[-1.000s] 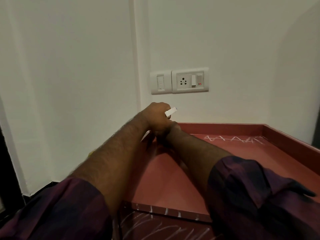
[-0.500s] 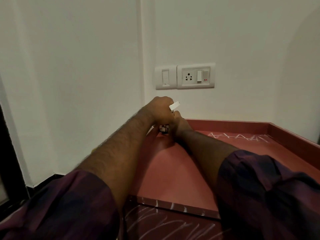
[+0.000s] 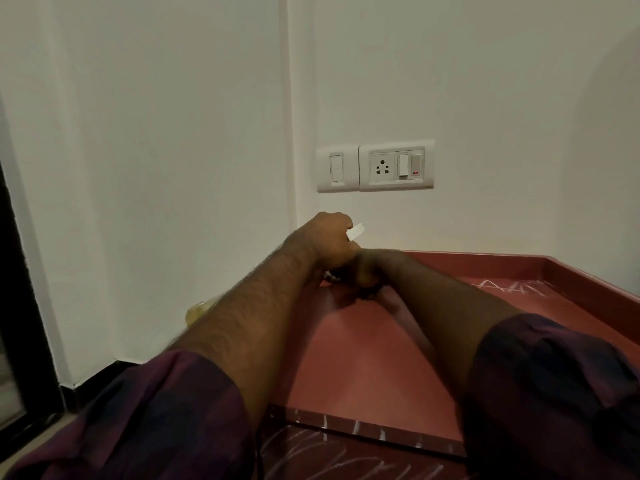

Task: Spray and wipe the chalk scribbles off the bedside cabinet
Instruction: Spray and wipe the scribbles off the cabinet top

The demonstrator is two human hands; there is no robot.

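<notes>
The red-brown bedside cabinet top [image 3: 363, 358] has a raised rim. White chalk scribbles [image 3: 512, 287] lie at its back right, with more chalk strokes [image 3: 329, 459] on the front edge and the face below. My left hand [image 3: 329, 240] is a fist over the back left corner. It grips what looks like a small spray bottle, whose white nozzle tip [image 3: 356, 232] points right. My right hand [image 3: 370, 271] sits just under and behind it in shadow, low over the top. Its fingers are hidden.
A white switch and socket plate [image 3: 375, 166] is on the wall above the cabinet. White walls meet in a corner behind the hands. Something pale yellow [image 3: 199, 308] peeks out left of my left forearm. A dark door frame [image 3: 20, 289] stands at far left.
Both hands stay together at the back left corner; the right hand has slipped a little further under the left. The view itself has shifted slightly.
</notes>
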